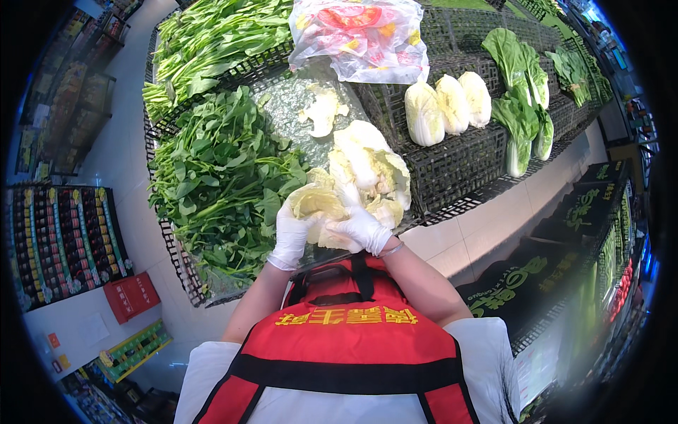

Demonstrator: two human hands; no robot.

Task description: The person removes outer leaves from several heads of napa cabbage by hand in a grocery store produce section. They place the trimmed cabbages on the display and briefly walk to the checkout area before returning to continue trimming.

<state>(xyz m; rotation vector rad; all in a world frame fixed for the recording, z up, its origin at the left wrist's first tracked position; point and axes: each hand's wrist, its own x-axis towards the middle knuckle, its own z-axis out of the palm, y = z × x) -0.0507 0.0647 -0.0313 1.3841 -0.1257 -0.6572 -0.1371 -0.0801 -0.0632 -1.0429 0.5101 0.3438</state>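
My left hand (294, 233), in a white glove, grips the left side of a pale yellow napa cabbage leaf (318, 204). On the leaf's right side, my right hand (365, 229), gloved in white too, holds it with the thumb over its inner face. Just beyond my hands lies a heap of loose cabbage leaves (365, 153), some with thick white ribs. A torn leaf piece (322, 111) rests farther back on the wet-looking green surface. To the right, several trimmed napa cabbages (424, 114) stand on a black perforated crate.
Leafy greens (228, 169) are piled at my left, with long-stemmed greens (212, 47) behind a black lattice divider. A printed plastic bag (365, 37) lies at the back. Bok choy (516, 127) sits on the right-hand crates. A red box (131, 297) stands at the lower left.
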